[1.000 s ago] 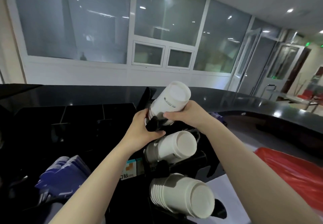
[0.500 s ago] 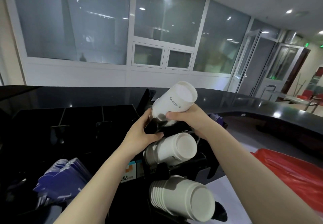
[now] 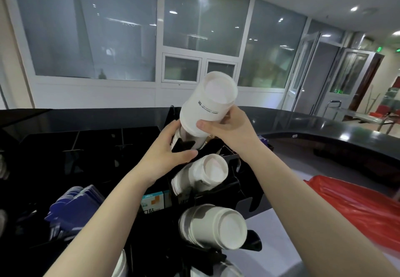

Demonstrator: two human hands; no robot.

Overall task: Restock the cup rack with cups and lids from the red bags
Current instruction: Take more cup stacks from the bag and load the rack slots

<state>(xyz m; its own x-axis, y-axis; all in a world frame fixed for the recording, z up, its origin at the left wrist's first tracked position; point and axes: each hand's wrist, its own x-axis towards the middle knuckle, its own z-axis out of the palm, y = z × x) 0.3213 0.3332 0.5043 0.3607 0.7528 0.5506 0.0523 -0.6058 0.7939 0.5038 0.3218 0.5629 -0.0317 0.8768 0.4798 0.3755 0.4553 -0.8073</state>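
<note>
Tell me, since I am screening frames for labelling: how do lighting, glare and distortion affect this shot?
Head view: ceiling lights reflect as bright spots in the windows and glare on the black counter; the wide angle bows the window frames and the counter edge; the black cup rack is dim and loses detail; the top cup stack and both hands are evenly lit and fairly sharp.

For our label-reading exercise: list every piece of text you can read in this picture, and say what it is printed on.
"口贴": on the small box behind the cup rack; the characters above it are too blurred.
Logo and two fine lines on the top cup stack, held by the right hand: too small to read.
Green door signs: unreadable.
</note>
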